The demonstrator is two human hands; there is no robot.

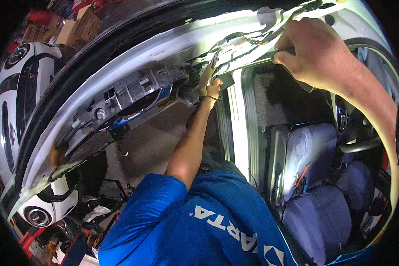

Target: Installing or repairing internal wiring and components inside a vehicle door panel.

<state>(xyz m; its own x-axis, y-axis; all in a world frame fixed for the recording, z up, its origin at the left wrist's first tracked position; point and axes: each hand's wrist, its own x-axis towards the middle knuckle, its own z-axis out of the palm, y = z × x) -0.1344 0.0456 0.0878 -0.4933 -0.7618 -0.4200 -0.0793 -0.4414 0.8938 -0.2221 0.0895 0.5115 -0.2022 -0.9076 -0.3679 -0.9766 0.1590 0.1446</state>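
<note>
My left hand [212, 90] reaches up to the inner side of a white car body panel [159, 46]. One finger points up toward a thin dark cable [216, 57]; the others are curled, and what they hold is hidden. A dark flat piece [226, 82] lies right beside this hand. My right hand [308, 46] is closed at the panel's brightly lit right part, thumb against the curled fingers. Whatever is in it cannot be made out. Between my hands, thin wires with orange strands [257, 42] run along the panel. Left of my left hand is a black plastic trim [131, 93] with a shiny chrome strip [139, 111].
Dark blue car seats [317, 213] are at the right, with an orange-handled item [302, 176] on them. A pale door pillar [240, 119] stands below my hands. Another white car [24, 102] and cardboard boxes [80, 29] are at the left. Assorted parts clutter the lower left.
</note>
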